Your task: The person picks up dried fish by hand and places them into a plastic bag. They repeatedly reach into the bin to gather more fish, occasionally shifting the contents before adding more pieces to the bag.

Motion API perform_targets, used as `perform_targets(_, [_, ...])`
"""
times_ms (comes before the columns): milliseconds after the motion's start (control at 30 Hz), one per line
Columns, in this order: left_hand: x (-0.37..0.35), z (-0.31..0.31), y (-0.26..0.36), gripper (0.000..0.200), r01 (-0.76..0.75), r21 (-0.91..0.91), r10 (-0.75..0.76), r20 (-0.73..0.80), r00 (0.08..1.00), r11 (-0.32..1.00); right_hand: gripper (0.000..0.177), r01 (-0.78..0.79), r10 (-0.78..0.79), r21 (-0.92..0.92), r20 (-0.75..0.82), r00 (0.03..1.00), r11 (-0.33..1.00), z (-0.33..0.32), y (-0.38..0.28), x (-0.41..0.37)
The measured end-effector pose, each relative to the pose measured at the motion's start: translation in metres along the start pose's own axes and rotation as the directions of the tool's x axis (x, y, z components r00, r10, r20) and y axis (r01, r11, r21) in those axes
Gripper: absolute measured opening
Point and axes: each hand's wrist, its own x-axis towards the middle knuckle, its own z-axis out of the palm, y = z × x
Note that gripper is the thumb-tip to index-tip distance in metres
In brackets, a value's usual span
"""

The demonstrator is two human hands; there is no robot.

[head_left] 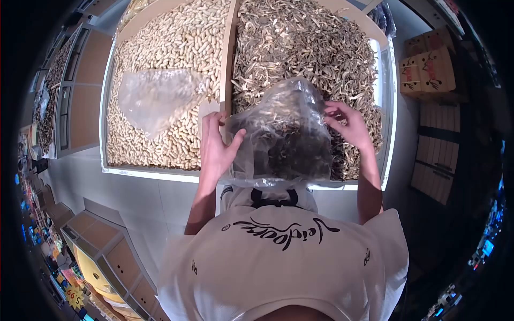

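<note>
A clear plastic bag (292, 142) with dark contents sits in front of me over the near edge of the bin, partly over brown dried strips (305, 43) that look like dried mushrooms or vegetables. My left hand (216, 147) is at the bag's left side, thumb spread from the curled fingers and lying against the plastic. On the other side, my right hand (349, 127) has its fingertips pinched at the bag's upper right edge. Peanuts in shells (176, 37) fill the bin's left half, and a second clear bag (155, 99) lies flat on them.
A wooden divider (228, 53) splits the white-edged bin (150, 175). Cardboard boxes (428, 72) are stacked at the right, above slatted crates (436, 155). Another display bin (85, 96) stands at the left, and a cabinet (115, 251) is at the lower left.
</note>
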Motion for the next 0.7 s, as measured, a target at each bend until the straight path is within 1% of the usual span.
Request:
perform_targets(33, [0.001, 0.001, -0.004, 0.058, -0.07, 0.057, 0.072, -0.024, 0.997, 0.996, 0.043, 0.02, -0.018, -0.029, 0.067, 0.998, 0.999, 0.021, 0.0, -0.01])
perform_targets(100, [0.014, -0.003, -0.005, 0.064, -0.183, 0.135, 0.188, -0.026, 0.982, 0.974, 0.041, 0.032, -0.037, 0.035, 0.129, 0.991, 0.999, 0.057, -0.003, -0.025])
perform_targets(133, [0.021, -0.005, -0.004, 0.067, -0.237, 0.172, 0.244, -0.021, 0.969, 0.956, 0.042, 0.051, -0.046, -0.039, 0.108, 0.993, 0.998, 0.074, -0.005, -0.029])
perform_targets(167, [0.034, -0.004, -0.001, 0.07, -0.223, 0.2, 0.211, 0.081, 0.974, 0.954, 0.043, 0.069, -0.059, -0.113, 0.086, 0.995, 0.991, 0.09, -0.005, -0.03])
perform_targets(200, [0.049, -0.002, 0.003, 0.073, -0.212, 0.23, 0.172, 0.183, 0.968, 0.95, 0.045, 0.18, -0.183, -0.296, 0.017, 0.983, 0.938, 0.106, 0.003, -0.03])
perform_targets(233, [0.06, 0.002, 0.006, 0.076, -0.205, 0.262, 0.127, 0.285, 0.95, 0.943, 0.046, 0.11, -0.12, -0.32, -0.01, 0.993, 0.941, 0.122, 0.011, -0.031])
perform_targets(300, [0.08, 0.036, -0.009, 0.076, -0.3, 0.342, 0.171, 0.359, 0.918, 0.891, 0.048, -0.023, -0.005, -0.363, -0.074, 0.997, 0.931, 0.145, 0.023, -0.024])
perform_targets(333, [0.086, 0.049, -0.011, 0.076, -0.347, 0.379, 0.188, 0.396, 0.899, 0.858, 0.05, -0.077, 0.048, -0.408, -0.08, 0.996, 0.91, 0.155, 0.026, -0.022])
perform_targets(400, [0.091, 0.056, 0.012, 0.067, -0.322, 0.364, 0.081, 0.543, 0.836, 0.874, 0.05, -0.12, 0.086, -0.376, -0.106, 0.991, 0.919, 0.169, 0.017, -0.023])
perform_targets(433, [0.094, 0.057, 0.018, 0.062, -0.308, 0.359, 0.026, 0.614, 0.789, 0.881, 0.05, -0.145, 0.11, -0.357, -0.118, 0.987, 0.923, 0.175, 0.015, -0.025])
perform_targets(467, [0.097, 0.075, 0.001, 0.041, -0.399, 0.375, 0.12, 0.586, 0.802, 0.837, 0.045, -0.078, 0.066, -0.282, -0.053, 0.996, 0.956, 0.182, 0.025, -0.024])
perform_targets(567, [0.075, 0.05, 0.017, 0.026, -0.386, 0.15, 0.276, 0.476, 0.835, 0.91, 0.039, 0.089, -0.084, -0.052, 0.106, 0.991, 0.995, 0.181, 0.015, -0.036])
perform_targets(600, [0.067, 0.04, 0.019, 0.024, -0.38, 0.096, 0.313, 0.403, 0.86, 0.92, 0.036, 0.063, -0.063, 0.031, 0.012, 0.998, 0.998, 0.18, 0.002, -0.044])
perform_targets(667, [0.055, 0.02, 0.019, 0.021, -0.369, -0.017, 0.362, 0.245, 0.899, 0.929, 0.038, 0.06, -0.072, -0.095, -0.124, 0.99, 0.994, 0.174, -0.01, -0.047])
perform_targets(700, [0.052, 0.013, 0.017, 0.021, -0.383, -0.038, 0.382, 0.211, 0.9, 0.923, 0.038, 0.051, -0.08, -0.157, -0.186, 0.979, 0.986, 0.176, -0.011, -0.048])
